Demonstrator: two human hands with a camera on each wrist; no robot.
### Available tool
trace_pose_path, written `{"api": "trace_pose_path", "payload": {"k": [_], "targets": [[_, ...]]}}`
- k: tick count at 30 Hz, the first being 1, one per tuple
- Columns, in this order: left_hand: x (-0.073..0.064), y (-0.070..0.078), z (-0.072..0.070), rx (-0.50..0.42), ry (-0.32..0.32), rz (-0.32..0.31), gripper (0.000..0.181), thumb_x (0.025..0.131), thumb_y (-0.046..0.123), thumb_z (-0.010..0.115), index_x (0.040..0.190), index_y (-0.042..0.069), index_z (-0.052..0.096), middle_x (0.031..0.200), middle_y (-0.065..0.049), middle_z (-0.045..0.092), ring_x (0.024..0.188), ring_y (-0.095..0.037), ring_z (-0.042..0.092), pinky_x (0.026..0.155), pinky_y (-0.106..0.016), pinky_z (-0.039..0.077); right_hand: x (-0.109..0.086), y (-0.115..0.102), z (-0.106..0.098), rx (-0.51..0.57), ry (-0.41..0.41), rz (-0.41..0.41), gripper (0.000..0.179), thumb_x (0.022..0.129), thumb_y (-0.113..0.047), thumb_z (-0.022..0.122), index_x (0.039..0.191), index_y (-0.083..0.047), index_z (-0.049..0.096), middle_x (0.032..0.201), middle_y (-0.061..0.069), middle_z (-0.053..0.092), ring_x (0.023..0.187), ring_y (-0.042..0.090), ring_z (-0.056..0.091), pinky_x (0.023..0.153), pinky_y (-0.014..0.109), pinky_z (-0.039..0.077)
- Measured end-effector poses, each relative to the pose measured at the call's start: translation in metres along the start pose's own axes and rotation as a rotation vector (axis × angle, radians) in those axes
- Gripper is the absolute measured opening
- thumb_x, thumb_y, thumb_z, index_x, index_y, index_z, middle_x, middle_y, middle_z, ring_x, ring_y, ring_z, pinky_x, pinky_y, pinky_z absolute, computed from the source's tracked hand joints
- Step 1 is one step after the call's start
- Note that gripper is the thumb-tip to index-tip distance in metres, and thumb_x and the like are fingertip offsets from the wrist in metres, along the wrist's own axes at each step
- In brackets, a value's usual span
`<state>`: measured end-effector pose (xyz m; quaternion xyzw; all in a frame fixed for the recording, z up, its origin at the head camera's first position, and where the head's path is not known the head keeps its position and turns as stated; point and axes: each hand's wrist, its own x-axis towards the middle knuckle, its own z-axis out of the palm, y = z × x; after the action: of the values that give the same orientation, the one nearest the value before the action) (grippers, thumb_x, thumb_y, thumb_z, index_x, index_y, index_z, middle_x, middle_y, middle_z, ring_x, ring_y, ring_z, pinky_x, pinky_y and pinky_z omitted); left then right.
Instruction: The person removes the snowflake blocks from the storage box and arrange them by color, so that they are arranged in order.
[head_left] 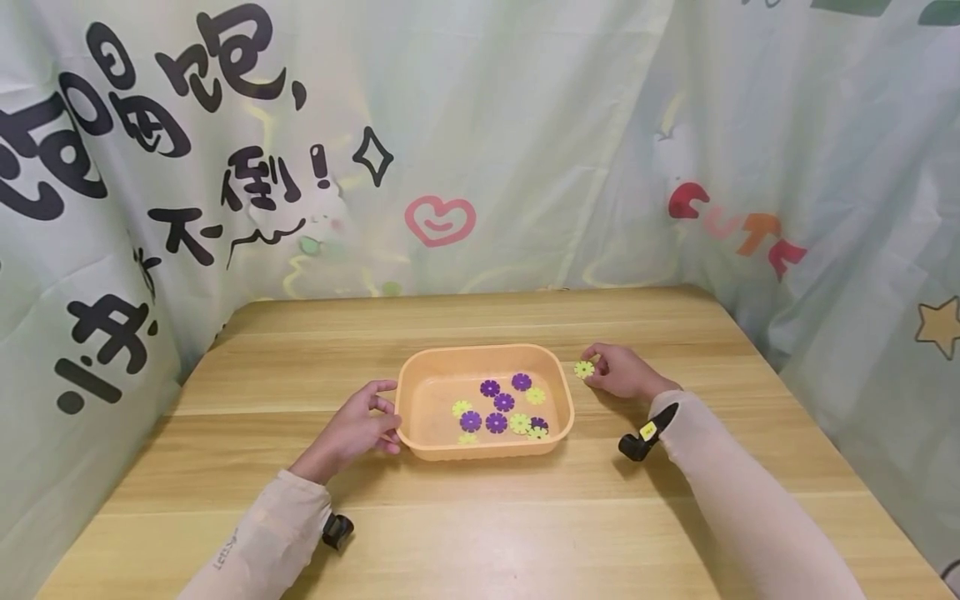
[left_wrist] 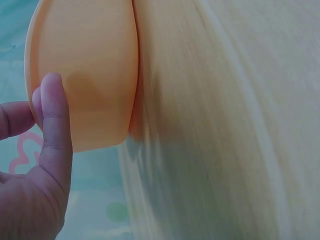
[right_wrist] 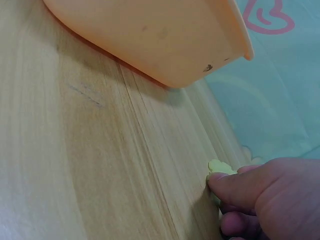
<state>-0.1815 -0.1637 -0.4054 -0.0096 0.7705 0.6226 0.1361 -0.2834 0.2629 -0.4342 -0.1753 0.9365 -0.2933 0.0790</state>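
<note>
An orange plastic basin (head_left: 429, 367) sits on the table with several purple snowflake discs (head_left: 497, 423) and yellow-green snowflake discs (head_left: 520, 423) lying inside. At its left end my left hand (head_left: 356, 429) holds the rim, the thumb (left_wrist: 54, 100) along the outer wall and the fingers around the corner. Just beyond the right end, my right hand (head_left: 626, 372) pinches one yellow-green snowflake disc (head_left: 584, 369) between thumb and fingertips. That disc is partly covered by the thumb in the right wrist view, low over the tabletop.
The wooden table (head_left: 480, 533) extends around the basin on every side. A printed curtain (head_left: 525, 150) hangs behind the table and along both sides. Black wrist cameras (head_left: 637, 446) are strapped over the beige sleeves (head_left: 742, 483).
</note>
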Motion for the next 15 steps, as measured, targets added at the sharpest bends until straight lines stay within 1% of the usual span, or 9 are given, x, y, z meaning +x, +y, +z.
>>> {"api": "trace_pose_path", "payload": {"k": [7, 15], "targets": [[0.0007, -0.0012, -0.0003, 0.004, 0.004, 0.003, 0.057, 0.089, -0.012, 0.055, 0.141, -0.001, 0.035, 0.103, -0.019, 0.046, 0.068, -0.024, 0.060, 0.062, -0.038, 0.061, 0.0006, -0.0027, -0.0008, -0.010, -0.004, 0.017, 0.031, 0.087, -0.010, 0.071, 0.114, 0.001, 0.058, 0.073, 0.003, 0.055, 0.065, 0.016, 0.050, 0.059, 0.027, 0.044], [0.0003, -0.0023, 0.0009, 0.000, 0.007, 0.003, 0.057, 0.088, -0.012, 0.055, 0.141, -0.001, 0.035, 0.102, -0.019, 0.046, 0.067, -0.024, 0.060, 0.061, -0.037, 0.061, -0.0007, -0.0024, -0.0024, -0.035, -0.009, -0.002, 0.030, 0.087, -0.009, 0.070, 0.113, 0.001, 0.058, 0.072, 0.002, 0.054, 0.064, 0.016, 0.049, 0.060, 0.028, 0.043]]}}
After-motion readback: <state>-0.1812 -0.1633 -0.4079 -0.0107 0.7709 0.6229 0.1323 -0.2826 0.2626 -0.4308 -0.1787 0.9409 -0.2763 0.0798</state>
